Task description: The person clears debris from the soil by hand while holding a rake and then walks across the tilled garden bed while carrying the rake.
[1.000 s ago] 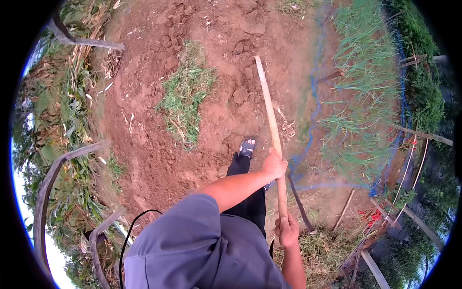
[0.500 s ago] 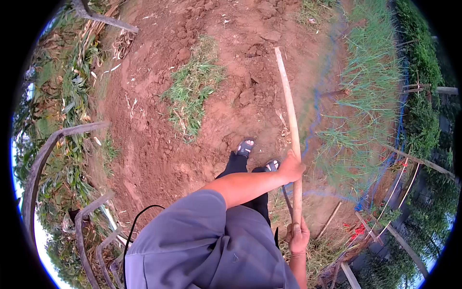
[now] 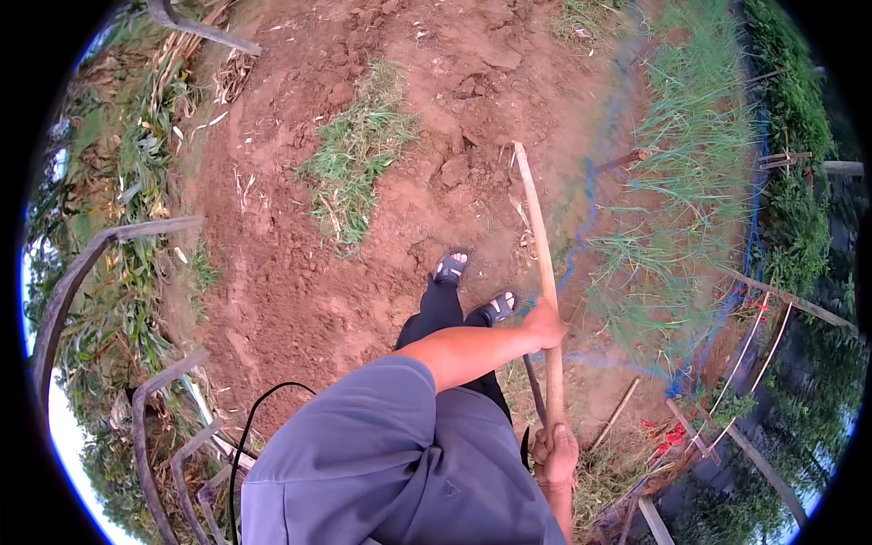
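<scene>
A long, slightly curved wooden tool handle [image 3: 534, 204] runs from beside my body out over the soil. My left hand [image 3: 545, 325], its arm reaching across my front, is closed around the middle of the handle. Lower down, my right hand [image 3: 557, 452] is closed around the near end. Thin dark shapes show at the far end, too small to make out as a tool head. A narrow dark strip [image 3: 534, 389] lies along the near part of the handle. My sandaled feet [image 3: 452, 265] stand on the soil to its left.
Loose reddish soil [image 3: 272, 300] spreads ahead and left, with a heap of cut grass [image 3: 359, 159]. Green onion-like plants [image 3: 681, 191] grow on the right behind a blue net line [image 3: 581, 238]. Bent wooden posts [image 3: 86, 263] stand at the left, poles [image 3: 763, 463] at the right.
The handle's far end has come down and nearer to my feet. Both hands have kept their grip and shifted slightly lower in view.
</scene>
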{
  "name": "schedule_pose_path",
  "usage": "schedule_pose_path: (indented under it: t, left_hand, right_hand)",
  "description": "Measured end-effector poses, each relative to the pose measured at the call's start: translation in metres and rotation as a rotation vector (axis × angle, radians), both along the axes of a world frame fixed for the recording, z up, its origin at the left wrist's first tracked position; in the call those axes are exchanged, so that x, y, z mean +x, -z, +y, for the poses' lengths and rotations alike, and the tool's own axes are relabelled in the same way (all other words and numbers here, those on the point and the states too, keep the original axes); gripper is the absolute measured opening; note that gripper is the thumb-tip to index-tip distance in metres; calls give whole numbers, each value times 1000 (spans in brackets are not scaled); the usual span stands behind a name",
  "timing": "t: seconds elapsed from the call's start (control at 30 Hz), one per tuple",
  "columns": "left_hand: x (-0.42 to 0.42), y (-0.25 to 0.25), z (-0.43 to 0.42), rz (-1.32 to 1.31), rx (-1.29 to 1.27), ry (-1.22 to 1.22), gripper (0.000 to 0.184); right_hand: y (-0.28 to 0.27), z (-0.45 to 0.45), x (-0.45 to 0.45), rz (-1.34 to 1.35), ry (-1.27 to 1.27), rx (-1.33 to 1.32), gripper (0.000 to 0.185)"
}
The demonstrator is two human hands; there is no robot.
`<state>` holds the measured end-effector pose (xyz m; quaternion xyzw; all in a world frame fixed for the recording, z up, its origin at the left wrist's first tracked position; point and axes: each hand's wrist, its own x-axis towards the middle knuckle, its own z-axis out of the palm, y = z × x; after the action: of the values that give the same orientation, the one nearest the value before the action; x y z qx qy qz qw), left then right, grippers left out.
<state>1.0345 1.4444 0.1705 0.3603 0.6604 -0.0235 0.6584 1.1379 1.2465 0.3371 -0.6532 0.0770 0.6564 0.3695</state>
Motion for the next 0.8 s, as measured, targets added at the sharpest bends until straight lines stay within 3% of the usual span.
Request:
schedule_pose_path:
  t: [0.07, 0.27, 0.33, 0.43, 0.47, 0.6, 0.67, 0.77, 0.8]
  left_hand:
    - [11, 4, -16, 27, -38, 22, 64]
    - [16, -6, -32, 38, 77, -108, 60]
    - [14, -5, -33, 21, 110, -242, 49]
    - [6, -17, -37, -79, 16, -310, 44]
    - [5, -18, -37, -80, 12, -298, 44]
    - [1, 18, -45, -94, 83, -401, 30]
    - [4, 41, -74, -70, -53, -386, 25]
    - [5, 4, -104, 18, -190, -262, 20]
    - [7, 22, -131, -5, -231, -227, 20]
  right_hand:
    - [-5, -11, 7, -134, -114, -52, 45]
    - [-3, -20, 18, -167, -272, 128, 47]
    - [-12, -24, 18, -184, -304, 127, 51]
    - [-22, -52, 27, -475, -593, 192, 60]
    - [-27, -68, 34, -476, -581, 186, 60]
    - [-80, -103, 45, -694, -799, 164, 60]
    - [-104, -112, 43, -757, -857, 158, 58]
    - [-146, -109, 39, -899, -982, 185, 55]
    - [-157, -108, 37, -976, -1086, 231, 52]
